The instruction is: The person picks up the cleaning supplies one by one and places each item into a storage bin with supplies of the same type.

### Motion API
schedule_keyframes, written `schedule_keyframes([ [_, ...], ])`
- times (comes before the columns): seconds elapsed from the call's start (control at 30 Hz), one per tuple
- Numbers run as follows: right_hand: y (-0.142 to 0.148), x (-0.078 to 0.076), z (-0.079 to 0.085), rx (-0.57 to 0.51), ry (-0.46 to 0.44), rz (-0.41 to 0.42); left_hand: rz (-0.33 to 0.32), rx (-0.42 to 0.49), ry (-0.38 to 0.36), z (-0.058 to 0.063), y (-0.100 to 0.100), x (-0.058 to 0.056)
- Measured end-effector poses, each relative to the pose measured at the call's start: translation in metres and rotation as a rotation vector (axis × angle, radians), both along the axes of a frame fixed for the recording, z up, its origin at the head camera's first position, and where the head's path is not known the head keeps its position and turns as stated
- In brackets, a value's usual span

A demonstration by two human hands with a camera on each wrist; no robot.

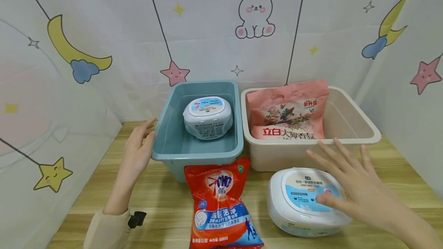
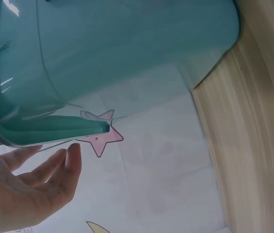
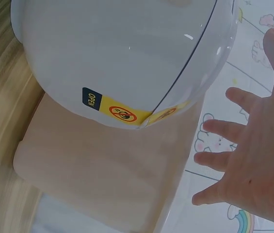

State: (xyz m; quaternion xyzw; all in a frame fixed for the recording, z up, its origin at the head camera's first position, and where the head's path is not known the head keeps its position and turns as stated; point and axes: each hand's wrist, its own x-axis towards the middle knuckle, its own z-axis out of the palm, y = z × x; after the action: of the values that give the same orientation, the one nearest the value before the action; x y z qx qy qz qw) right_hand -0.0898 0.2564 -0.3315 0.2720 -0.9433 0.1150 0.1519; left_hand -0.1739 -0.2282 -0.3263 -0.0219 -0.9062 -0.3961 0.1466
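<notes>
My right hand (image 1: 360,185) is spread wide over the right side of a white laundry-pod tub (image 1: 301,203), whose lid carries a blue label. In the right wrist view, the fingers of that hand (image 3: 258,155) are splayed beside the tub (image 3: 127,53) and grip nothing. At the left rim of a blue-green plastic bin (image 1: 197,156) is my left hand (image 1: 136,153), its fingertips right at the edge. The left wrist view has this hand (image 2: 35,187) with loosely bent fingers just outside the bin's rim. A similar white tub (image 1: 207,120) sits inside the bin.
A red bag of OMO washing powder (image 1: 221,206) lies on the wooden table (image 1: 159,210) in front of the blue-green bin. To the right stands a beige bin (image 1: 263,158) with a pink detergent bag (image 1: 288,112) leaning in it. Behind hangs a printed white curtain (image 1: 207,30).
</notes>
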Motion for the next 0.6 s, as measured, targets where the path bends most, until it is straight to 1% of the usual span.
schedule_keyframes([
  [0.2,-0.0014,0.0009,-0.0031,-0.011,0.013,0.036,0.016,0.05,-0.033,-0.0007,-0.0009,0.0004],
  [0.43,-0.0029,0.0019,-0.0062,-0.006,0.025,0.056,0.03,0.048,-0.035,-0.0021,-0.0027,0.0002],
  [0.6,-0.0046,0.0032,-0.0094,0.001,0.025,0.066,0.029,0.078,-0.056,-0.0041,-0.004,-0.0001],
])
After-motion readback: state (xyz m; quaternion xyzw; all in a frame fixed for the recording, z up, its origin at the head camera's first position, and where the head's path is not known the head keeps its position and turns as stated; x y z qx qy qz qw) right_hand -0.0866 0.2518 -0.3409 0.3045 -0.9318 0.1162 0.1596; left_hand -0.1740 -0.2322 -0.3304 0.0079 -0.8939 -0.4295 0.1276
